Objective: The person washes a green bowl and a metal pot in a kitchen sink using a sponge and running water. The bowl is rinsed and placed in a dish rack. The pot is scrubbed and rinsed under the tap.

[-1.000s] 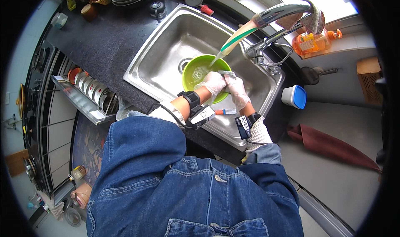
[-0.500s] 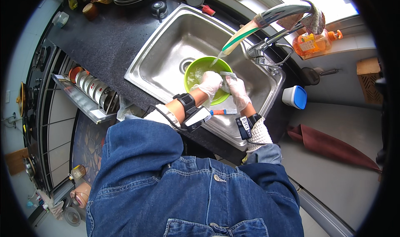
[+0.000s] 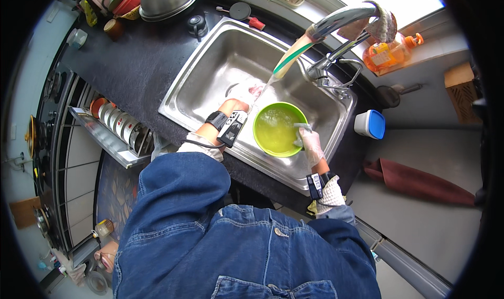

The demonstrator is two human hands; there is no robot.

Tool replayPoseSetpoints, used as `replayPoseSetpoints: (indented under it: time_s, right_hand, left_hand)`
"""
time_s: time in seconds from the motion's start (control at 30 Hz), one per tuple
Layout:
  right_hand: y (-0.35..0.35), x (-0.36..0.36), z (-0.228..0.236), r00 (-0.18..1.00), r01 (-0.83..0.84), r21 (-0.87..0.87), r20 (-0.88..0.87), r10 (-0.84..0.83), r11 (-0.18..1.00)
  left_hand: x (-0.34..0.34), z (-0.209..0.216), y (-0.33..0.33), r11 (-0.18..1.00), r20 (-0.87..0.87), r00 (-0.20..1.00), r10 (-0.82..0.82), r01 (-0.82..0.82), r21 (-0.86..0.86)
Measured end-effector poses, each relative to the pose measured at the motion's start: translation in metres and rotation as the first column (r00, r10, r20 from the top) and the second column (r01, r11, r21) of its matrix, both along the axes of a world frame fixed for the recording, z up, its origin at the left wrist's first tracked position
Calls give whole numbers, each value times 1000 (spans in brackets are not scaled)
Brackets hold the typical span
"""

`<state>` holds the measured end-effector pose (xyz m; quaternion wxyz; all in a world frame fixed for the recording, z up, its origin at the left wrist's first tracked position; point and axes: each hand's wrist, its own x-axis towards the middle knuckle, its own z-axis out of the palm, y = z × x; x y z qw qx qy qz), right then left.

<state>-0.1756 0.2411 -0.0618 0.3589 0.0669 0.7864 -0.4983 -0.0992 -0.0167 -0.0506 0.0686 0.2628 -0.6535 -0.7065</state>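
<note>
A lime-green bowl (image 3: 275,153) of cloudy water is tilted a little inside the steel sink (image 3: 210,70). My right hand (image 3: 312,145), in a clear plastic glove, grips the bowl's right rim, with a bunched grey cloth (image 3: 301,133) between fingers and rim. Left of the bowl and apart from it, my gloved left hand (image 3: 245,93) is low in the sink beside the falling water. Glare and blur hide how its fingers are set. Water runs from a striped hose (image 3: 290,57) fitted on the faucet (image 3: 344,18).
An orange soap bottle (image 3: 386,55) stands on the sill behind the faucet. To the right sits a white box with a blue lid (image 3: 370,124). A black mug (image 3: 197,26), a red-handled tool (image 3: 256,24) and steel bowls (image 3: 167,2) line the back. A dish rack (image 3: 123,121) juts out at left.
My left hand has come out of the green bowl and moved left under the stream. The bowl has shifted right and nearer, out from under the water, with my right hand on its rim.
</note>
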Motion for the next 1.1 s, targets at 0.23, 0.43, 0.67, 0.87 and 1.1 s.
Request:
replayPoseSetpoints:
  time_s: [0.23, 0.43, 0.67, 0.87, 1.1]
  right_hand:
    - [33, -1, 3, 996, 6, 81, -89, 2, 997]
    - [33, 0, 18, 998, 26, 113, -55, -20, 993]
    - [27, 2, 23, 998, 8, 43, 60, -10, 999]
    - [8, -5, 19, 992, -25, 14, 125, 23, 1000]
    - [-35, -10, 9, 954, -134, -89, 257, 153, 987]
  left_hand:
    - [-10, -3, 23, 979, 203, 976, -82, 117, -167]
    - [5, -9, 28, 888, 307, 947, -92, 217, -406]
    - [10, -41, 24, 899, -18, 993, 119, -100, 427]
    - [21, -21, 27, 624, 250, 965, 75, -241, 744]
    - [51, 12, 45, 465, 75, 997, -22, -56, 884]
